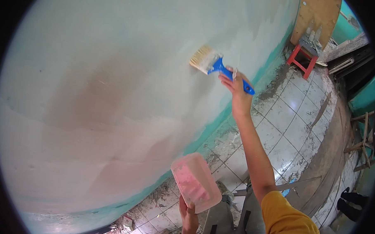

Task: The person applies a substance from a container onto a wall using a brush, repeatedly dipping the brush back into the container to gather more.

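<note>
My right hand (237, 83) is closed round the blue handle of a wide paintbrush (216, 65). The brush's pale bristles point to the upper left, at or just in front of the wall (157, 46); whether they touch it I cannot tell. Patches of brownish and pinkish white cover the wall, with a turquoise band along its lower edge. Low in the view, my left hand (189, 218) grips the near end of a translucent plastic tub (196, 181) with pink contents, thumb on its rim.
A red stool (306, 59) with bottles on top stands at the upper right beside a wooden board (319, 18). Debris lies on the tiled floor (282, 112) along the wall. Wooden frames (364, 141) and dark shoes (351, 204) are at the right.
</note>
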### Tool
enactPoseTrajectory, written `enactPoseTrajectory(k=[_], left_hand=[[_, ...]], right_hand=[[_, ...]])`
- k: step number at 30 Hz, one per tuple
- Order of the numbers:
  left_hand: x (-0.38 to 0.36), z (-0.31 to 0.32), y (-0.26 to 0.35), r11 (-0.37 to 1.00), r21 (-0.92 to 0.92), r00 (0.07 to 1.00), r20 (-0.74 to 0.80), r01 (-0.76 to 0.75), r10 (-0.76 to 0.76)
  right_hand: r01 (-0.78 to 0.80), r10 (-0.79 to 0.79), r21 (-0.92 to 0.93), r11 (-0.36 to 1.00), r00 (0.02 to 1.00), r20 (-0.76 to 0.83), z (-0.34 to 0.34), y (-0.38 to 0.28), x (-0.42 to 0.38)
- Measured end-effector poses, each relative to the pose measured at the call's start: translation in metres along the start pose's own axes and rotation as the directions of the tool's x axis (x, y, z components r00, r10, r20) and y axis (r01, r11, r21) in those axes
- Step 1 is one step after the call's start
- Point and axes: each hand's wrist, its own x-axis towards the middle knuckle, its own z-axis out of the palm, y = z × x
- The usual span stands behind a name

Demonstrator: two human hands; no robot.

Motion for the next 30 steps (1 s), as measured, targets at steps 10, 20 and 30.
enactPoseTrajectory(k=[10, 20, 30], left_hand=[[-0.007, 0.001, -0.001, 1.000, 0.021, 0.998, -0.065, -0.009, 0.010], [0.004, 0.012, 0.004, 1.000, 0.024, 0.998, -0.061, -0.004, 0.005], [0.012, 0.012, -0.006, 1.000, 0.012, 0.995, -0.096, 0.025, -0.024]], right_hand=[[-0.319, 0.290, -0.229, 0.920, 0.945, -0.153, -0.113, 0.158, -0.036], [-0.027, 0.027, 0.007, 1.000, 1.000, 0.006, -0.018, 0.026, -0.006], [-0.361, 0.327, -0.180, 0.915, 0.925, -0.195, -0.143, 0.195, -0.052]])
